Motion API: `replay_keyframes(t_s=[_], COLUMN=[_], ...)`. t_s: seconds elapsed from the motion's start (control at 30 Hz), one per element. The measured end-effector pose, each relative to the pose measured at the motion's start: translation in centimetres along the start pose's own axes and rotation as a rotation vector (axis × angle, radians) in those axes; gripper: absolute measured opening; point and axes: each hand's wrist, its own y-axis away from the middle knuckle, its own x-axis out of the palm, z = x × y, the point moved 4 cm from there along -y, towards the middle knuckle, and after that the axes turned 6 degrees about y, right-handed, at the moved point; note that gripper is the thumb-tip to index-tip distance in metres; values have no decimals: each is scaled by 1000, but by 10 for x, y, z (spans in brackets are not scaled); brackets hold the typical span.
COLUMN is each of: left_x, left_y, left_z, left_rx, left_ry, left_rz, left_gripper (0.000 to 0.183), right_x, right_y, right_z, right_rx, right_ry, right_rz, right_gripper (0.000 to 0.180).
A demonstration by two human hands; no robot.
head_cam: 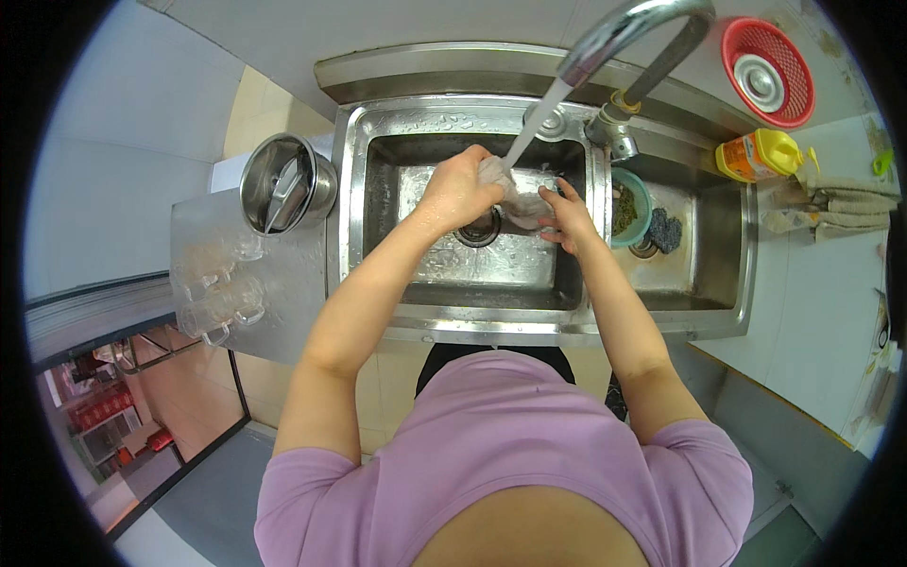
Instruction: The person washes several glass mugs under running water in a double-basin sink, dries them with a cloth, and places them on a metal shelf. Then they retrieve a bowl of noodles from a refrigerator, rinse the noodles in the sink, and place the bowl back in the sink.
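Note:
Over the left basin of a steel double sink (489,319), my left hand (457,190) grips a wet greyish cloth (524,202). Water pours from the curved chrome faucet (623,28) onto the cloth beside my left fingers. My right hand (569,218) is at the cloth's right end with its fingers apart; whether it touches the cloth is hard to tell. Beneath the cloth lies the basin's dark drain (479,228), partly covered.
Left of the sink stand a steel pot (322,186) with metal items inside and several glass mugs (223,306). The right basin holds a green strainer (633,207) and a dark scouring pad (665,230). A red basket (799,78), yellow jug (762,156) and folded cloths (850,205) sit further right.

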Motion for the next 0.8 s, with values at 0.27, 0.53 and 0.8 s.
replay_keyframes(t_s=[0.27,0.53,0.8], left_x=[-2,-19,14], left_y=[-23,-30,-2], left_z=[-59,-59,-63], left_rx=[90,66,430], left_ry=[-225,45,-400], left_rz=[80,251,238], left_gripper=[39,34,48], right_x=[-17,-37,16], right_y=[6,4,6], right_z=[-7,-21,-1], right_rx=[-31,52,469], right_ry=[-110,-240,-732], right_rz=[99,104,415], right_gripper=[32,32,67])
